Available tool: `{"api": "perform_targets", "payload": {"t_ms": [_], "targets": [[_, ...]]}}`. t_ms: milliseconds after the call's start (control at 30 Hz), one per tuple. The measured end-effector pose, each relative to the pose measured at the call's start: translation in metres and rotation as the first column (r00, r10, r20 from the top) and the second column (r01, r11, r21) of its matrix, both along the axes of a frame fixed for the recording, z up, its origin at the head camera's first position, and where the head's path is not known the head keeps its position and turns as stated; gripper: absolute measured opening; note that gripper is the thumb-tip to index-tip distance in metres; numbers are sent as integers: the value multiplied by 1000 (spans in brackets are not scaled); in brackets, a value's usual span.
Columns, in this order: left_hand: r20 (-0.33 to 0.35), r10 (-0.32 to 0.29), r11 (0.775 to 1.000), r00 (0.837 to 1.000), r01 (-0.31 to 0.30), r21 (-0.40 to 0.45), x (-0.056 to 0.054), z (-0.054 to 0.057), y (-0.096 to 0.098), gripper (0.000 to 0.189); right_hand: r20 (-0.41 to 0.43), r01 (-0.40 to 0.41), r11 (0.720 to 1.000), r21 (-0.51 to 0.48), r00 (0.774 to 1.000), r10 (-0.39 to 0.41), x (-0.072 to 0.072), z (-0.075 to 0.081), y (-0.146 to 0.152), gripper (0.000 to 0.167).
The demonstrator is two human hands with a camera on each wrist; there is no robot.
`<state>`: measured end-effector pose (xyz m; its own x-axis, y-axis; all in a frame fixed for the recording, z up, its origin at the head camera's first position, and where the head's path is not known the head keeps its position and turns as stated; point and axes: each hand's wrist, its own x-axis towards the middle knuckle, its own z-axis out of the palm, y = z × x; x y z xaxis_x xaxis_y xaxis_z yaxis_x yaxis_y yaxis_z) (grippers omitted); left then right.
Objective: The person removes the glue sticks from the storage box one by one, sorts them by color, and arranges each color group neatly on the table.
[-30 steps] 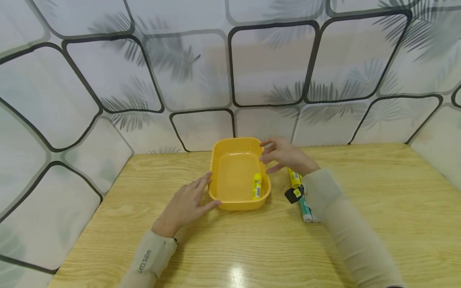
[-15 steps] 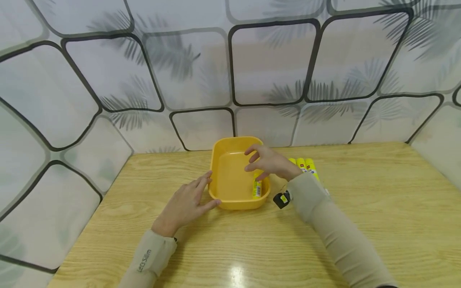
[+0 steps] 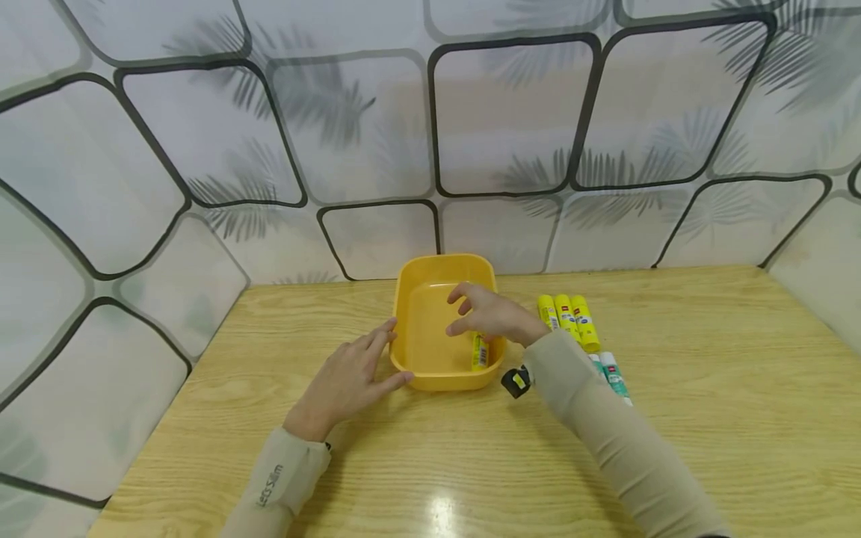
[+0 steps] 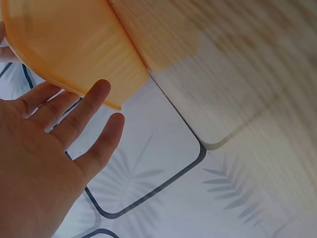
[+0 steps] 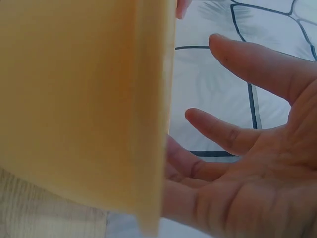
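Observation:
A yellow plastic basin point(image 3: 424, 382) stands on the wooden table near the wall. My left hand point(image 3: 343, 385) rests at its left side, fingertips by the left rim and thumb at the front left corner; the left wrist view shows these fingers spread and fairly straight. Over the right half of the basin hovers my right hand point(image 3: 494, 314), fingers loosely bent and apart. Nothing appears between them in the right wrist view, where the basin's wall point(image 5: 74, 99) hides some fingertips. Below that hand, inside the basin, a yellow glue stick point(image 3: 480, 353) leans at the right side, its top covered.
Three yellow glue sticks point(image 3: 566, 317) lie side by side right of the basin. Nearer me are green-and-white glue sticks point(image 3: 613, 375), partly behind the right sleeve point(image 3: 565, 366). A black wrist device point(image 3: 516, 382) hangs at the right cuff. The patterned wall point(image 3: 377, 239) closes off the back.
My right hand has moved left and slightly down, from the basin's right rim to above its inside. This uncovers the glue sticks on the right. My left hand and the basin stay put.

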<state>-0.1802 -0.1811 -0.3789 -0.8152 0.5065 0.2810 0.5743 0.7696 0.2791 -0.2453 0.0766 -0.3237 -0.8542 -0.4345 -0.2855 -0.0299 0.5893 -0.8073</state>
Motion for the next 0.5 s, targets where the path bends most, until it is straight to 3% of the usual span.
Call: {"api": "perform_targets", "payload": {"t_ms": [167,500], "targets": [[0,5,1000,1000,-5,-4,0,0,-1,85,10,42,997,-72,999,-42,0,-3,-3,55],[-20,-9,1000,1000,8,-14,0,-1,-1,84,39,211,963,-170,978,-207,-3,-13,-11,57]]}}
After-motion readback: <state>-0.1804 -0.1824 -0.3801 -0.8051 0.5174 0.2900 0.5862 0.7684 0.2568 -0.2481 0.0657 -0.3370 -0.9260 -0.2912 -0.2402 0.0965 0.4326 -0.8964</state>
